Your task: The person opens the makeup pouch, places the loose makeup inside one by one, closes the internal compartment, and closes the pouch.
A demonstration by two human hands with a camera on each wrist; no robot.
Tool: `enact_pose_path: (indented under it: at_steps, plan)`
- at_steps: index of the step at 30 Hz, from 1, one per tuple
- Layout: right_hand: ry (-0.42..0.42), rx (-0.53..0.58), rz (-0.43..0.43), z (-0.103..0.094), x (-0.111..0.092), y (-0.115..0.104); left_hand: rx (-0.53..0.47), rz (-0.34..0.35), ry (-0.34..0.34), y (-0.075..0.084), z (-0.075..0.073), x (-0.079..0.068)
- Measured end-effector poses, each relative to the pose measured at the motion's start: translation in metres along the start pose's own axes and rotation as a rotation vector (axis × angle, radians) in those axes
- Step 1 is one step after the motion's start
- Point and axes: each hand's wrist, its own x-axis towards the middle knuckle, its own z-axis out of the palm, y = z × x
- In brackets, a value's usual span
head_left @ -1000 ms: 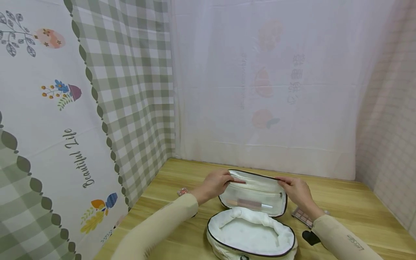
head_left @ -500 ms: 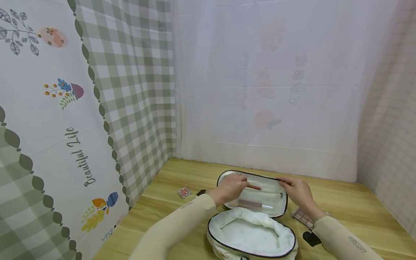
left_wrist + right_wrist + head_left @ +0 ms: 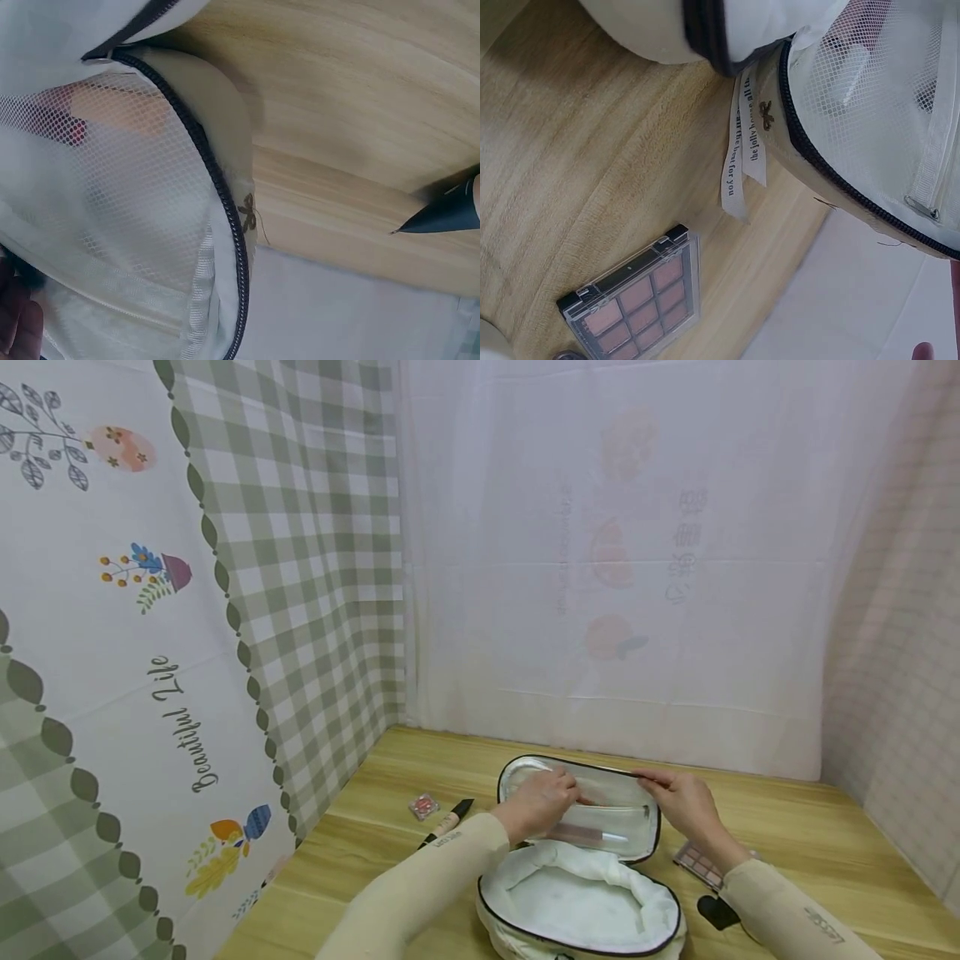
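Observation:
A white-lined cosmetic bag [image 3: 495,935] stands at the table's front with its oval lid [image 3: 656,835] raised. My left hand [image 3: 543,802] reaches inside the lid and holds a slim reddish stick [image 3: 592,799], which lies across the upper lid pocket near its zipper. In the left wrist view, fingers [image 3: 22,322] appear at the lower left, beside the zippered pocket. With thumb and fingers, my right hand [image 3: 682,802] grips the lid's upper right edge. Behind the lid's mesh [image 3: 840,120] lies a pinkish tube with a pale end [image 3: 600,837].
An eyeshadow palette [image 3: 637,304] lies right of the bag, with a black rounded piece [image 3: 717,911] near it. On the left are a small clear case with red contents [image 3: 423,807] and a black-and-beige pen-like item [image 3: 450,821]. Curtains stand behind the table.
My left hand has moved right and slightly down from the lid's left edge, bringing the reddish stick across the upper pocket. My right hand has stayed at the lid's edge.

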Motion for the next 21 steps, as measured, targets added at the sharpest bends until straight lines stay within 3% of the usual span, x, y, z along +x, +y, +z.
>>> enact_pose_path:
  at_steps: [5,21]
  plan:
    - [0.012,-0.016,-0.015,0.002,-0.002,0.001,-0.005,0.019,-0.008,0.0,0.002,-0.003]
    - [-0.004,-0.006,0.006,0.003,0.0,0.0,0.041,0.048,-0.07,-0.006,-0.013,-0.009]
